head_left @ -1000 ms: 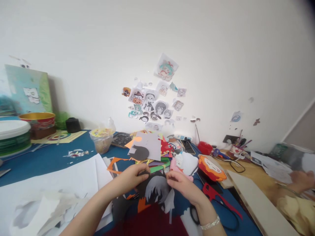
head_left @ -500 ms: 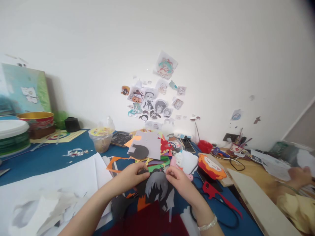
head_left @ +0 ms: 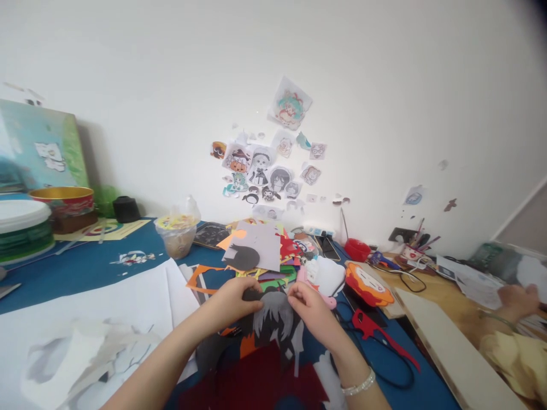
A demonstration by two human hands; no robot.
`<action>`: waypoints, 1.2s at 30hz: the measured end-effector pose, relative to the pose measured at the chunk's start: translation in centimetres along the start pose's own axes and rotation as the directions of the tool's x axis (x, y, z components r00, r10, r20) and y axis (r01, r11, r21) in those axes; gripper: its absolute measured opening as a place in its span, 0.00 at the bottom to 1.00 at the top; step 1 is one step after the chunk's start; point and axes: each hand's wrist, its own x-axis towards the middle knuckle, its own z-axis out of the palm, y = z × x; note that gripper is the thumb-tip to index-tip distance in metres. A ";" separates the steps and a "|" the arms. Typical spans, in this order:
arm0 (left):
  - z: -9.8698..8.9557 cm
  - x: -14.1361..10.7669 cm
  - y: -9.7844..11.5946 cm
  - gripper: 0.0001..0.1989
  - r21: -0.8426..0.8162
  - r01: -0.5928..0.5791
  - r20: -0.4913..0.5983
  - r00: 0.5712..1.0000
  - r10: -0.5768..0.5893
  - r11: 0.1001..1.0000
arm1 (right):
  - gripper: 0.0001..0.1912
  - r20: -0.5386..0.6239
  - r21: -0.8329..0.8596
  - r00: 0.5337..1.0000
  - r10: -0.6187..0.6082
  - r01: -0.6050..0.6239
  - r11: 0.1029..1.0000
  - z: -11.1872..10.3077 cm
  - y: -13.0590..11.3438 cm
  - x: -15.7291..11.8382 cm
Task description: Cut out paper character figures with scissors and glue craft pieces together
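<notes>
Between my two hands is a paper hair cutout (head_left: 273, 316), with a grey fringe laid over darker, nearly black paper. Its left edge is pinched by my left hand (head_left: 239, 299), thumb and fingers together. On the other side my right hand (head_left: 311, 307) grips the right edge near the top, a beaded bracelet at its wrist. Dark red paper (head_left: 252, 378) lies below the cutout. Just behind the hands is a heap of coloured paper scraps, topped by a grey sheet (head_left: 267, 242) and a dark grey scrap (head_left: 243, 257).
White paper (head_left: 123, 302) covers the left of the blue table. A lidded plastic cup (head_left: 176, 242) stands behind it. To the right lie an orange lion-like cutout (head_left: 368, 283) and a red-handled tool (head_left: 367, 324). Another person's hand (head_left: 519, 299) rests at far right.
The camera view has tilted slightly, shifting the wall pictures up. My hands stay on the hair cutout, which now appears a little more upright, with its dark lower points showing.
</notes>
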 end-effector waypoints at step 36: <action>0.6 0.0 1.0 0.12 -0.055 -0.059 0.053 0.997 0.062 0.997 | 0.09 -0.044 0.133 0.998 -0.050 0.056 0.990 1.3 -1.3 -0.1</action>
